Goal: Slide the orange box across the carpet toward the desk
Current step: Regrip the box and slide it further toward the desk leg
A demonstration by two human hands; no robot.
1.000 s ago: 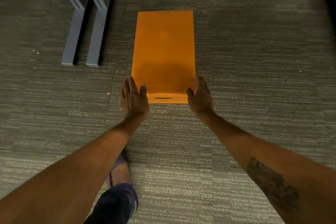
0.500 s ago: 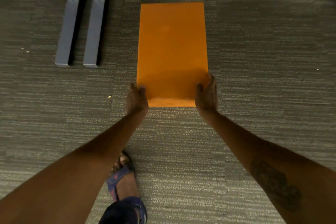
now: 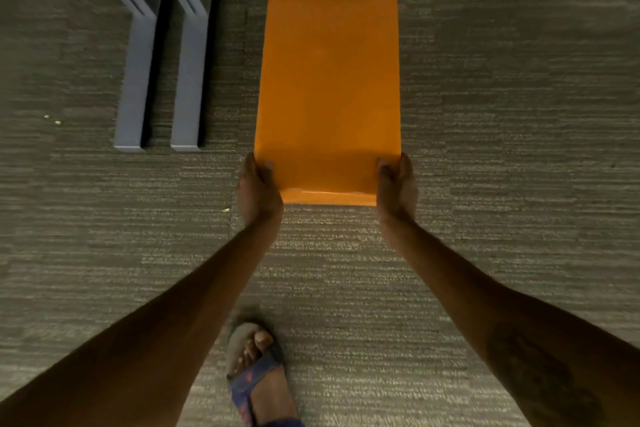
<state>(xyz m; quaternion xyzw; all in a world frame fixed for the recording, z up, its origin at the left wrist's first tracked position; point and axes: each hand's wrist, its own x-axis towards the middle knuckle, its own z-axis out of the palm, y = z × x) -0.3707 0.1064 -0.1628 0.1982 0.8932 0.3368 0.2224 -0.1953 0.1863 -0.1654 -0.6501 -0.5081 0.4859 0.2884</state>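
Orange box on carpet, right of grey desk legs; left hand and right hand each clasp a near corner, grip closed on it.

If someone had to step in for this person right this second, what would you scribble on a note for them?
Left hand: wrapped around the near left corner of the orange box.
Right hand: gripping the near right corner, thumb on top.
Box: lying flat on the carpet, long side pointing away from you. Grey desk legs stand just to its left.
Done: both hands have hold of the box.
Left: push it forward over the carpet toward the desk. How far it must go is not shown. Your sandalled foot is planted behind, between your arms.
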